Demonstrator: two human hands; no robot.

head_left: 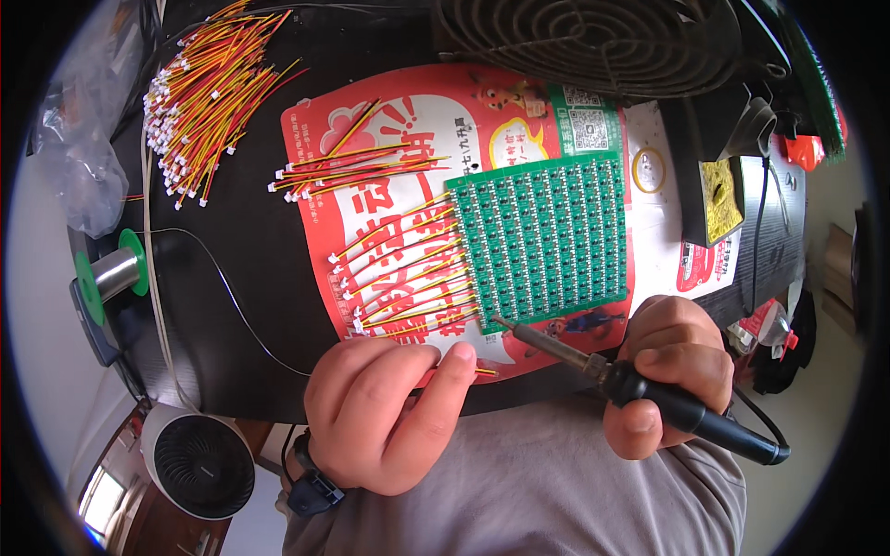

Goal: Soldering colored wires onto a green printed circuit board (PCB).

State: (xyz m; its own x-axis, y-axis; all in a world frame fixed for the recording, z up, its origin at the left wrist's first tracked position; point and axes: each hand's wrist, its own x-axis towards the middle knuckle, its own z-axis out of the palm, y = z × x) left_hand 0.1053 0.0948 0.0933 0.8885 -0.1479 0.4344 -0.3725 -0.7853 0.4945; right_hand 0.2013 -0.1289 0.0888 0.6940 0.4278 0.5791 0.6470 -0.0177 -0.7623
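My right hand (672, 371) is closed around the black handle of a soldering iron (709, 417). The iron's tip is at the lower left corner of a green circuit board panel (542, 246) made of many small repeated boards. Closed fingers of my left hand (385, 408) pinch a thin red, yellow and black connector wire (484, 372); its bare end pokes out toward the right. A strand of solder wire (250, 324) also runs up to this hand; its end is hidden. Several connector wires (399, 287) with white plugs lie in a row against the panel's left edge.
A red and white printed sheet (306, 120) lies under the panel. More connector wires are in a loose group (357, 171) and a big pile (209, 97). Around them are a solder spool (116, 271), a fan grille (593, 42), a yellow sponge (721, 199) and a rubber band (649, 170).
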